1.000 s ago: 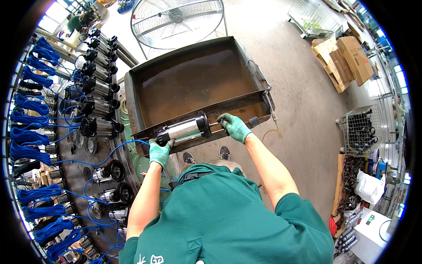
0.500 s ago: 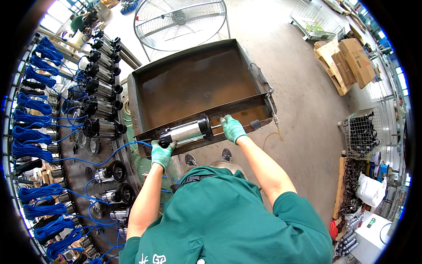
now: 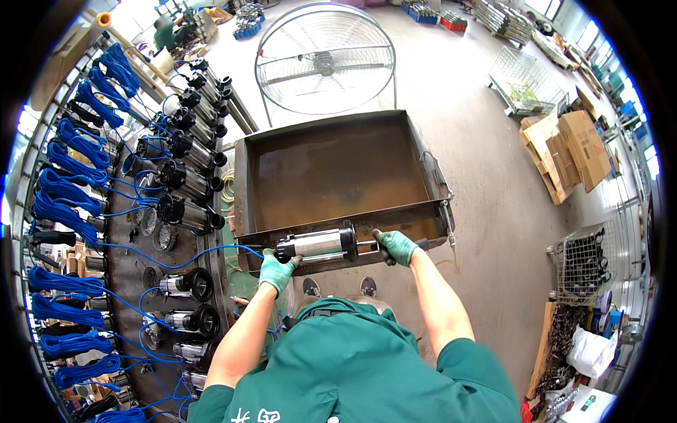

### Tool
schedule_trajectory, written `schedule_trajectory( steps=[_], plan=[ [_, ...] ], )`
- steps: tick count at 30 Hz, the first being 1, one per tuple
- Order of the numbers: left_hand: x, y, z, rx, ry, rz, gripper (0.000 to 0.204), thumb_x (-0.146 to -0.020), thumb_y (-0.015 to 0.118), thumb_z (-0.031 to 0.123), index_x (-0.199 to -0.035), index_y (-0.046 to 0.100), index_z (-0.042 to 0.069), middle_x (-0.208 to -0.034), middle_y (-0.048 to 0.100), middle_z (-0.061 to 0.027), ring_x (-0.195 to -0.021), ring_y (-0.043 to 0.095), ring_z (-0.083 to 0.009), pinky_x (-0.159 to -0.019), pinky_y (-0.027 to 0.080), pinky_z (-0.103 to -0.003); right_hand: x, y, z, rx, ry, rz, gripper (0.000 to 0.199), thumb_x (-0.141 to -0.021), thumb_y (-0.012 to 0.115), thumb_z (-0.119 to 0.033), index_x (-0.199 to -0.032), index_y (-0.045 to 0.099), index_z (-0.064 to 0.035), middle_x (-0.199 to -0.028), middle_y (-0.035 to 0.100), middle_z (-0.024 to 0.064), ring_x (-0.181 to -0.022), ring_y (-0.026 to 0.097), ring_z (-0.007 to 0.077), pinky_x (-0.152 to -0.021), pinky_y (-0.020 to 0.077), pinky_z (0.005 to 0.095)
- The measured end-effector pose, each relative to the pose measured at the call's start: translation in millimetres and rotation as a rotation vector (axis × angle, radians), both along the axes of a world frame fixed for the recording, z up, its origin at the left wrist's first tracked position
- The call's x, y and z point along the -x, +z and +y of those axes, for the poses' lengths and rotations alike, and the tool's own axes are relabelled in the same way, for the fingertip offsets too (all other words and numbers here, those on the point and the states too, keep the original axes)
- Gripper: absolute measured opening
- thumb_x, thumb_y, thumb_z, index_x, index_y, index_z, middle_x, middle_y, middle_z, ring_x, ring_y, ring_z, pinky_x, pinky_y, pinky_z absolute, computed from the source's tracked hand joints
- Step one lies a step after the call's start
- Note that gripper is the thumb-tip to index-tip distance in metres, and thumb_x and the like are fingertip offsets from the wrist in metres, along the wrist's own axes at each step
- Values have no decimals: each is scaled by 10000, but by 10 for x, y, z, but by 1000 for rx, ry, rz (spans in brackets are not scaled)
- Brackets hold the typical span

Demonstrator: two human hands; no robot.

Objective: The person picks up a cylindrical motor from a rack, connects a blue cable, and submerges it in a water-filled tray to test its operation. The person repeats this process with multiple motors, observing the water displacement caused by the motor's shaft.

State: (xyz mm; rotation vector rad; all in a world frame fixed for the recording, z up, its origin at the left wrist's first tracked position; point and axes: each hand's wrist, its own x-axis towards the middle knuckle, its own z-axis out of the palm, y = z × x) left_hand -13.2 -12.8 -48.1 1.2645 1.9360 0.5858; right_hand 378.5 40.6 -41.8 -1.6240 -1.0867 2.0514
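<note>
A submersible pump with a shiny silver body and black ends lies sideways over the near edge of a water-filled metal trough. My gloved left hand is closed around its left end, where a blue cable comes out. At the pump's right end, my gloved right hand is wrapped round a thin metal rod that meets the black end. A dark end piece of the rod sticks out past my right fingers. My palm hides the middle of the rod.
To my left a bench carries several similar pumps and coiled blue cables. Beyond the trough stands a large round fan. Cardboard on a pallet and wire baskets are at right. A person is far left.
The whole view has shifted, so the trough and fan sit lower and further right. My right hand has moved along the rod toward its dark end. My left hand still grips the pump.
</note>
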Motion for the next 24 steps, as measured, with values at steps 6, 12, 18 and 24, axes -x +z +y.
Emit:
schedule_trajectory(
  steps=[6, 12, 18, 24],
  plan=[
    [-77, 132, 8, 11, 21, -45, 708, -793, 936, 300, -1244, 509, -39, -1081, 724, -175, -970, 687, -266, -905, 549, -385, 235, -117, -58, 60, -318, 200, 429, -1089, 513, -485, -1328, 634, -150, -629, 412, -58, -496, 342, 69, -439, 281, 249],
    [-165, 261, 17, 18, 3, 11, 688, -796, 931, 312, -1205, 500, -35, -1035, 728, -180, -923, 691, -259, -870, 555, -390, 177, -165, -152, 97, -383, 324, 620, -980, 579, -694, -1218, 626, -123, -606, 378, -58, -455, 325, 89, -433, 284, 268],
    [-114, 60, -15, -29, 20, -53, 672, -807, 931, 300, -1192, 493, -35, -1032, 731, -168, -900, 681, -257, -858, 555, -390, 240, -179, -14, 124, -259, -58, 759, -937, 545, -794, -1009, 696, -54, -611, 491, -22, -451, 431, 105, -426, 362, 281],
    [-65, 96, -34, 5, 17, -29, 743, -811, 930, 310, -1271, 480, -61, -1098, 727, -185, -975, 678, -270, -907, 544, -387, 375, 63, 138, 45, -31, -404, 885, -985, 415, -797, -978, 709, 37, -709, 674, 124, -507, 641, 233, -463, 509, 358]
  ],
)
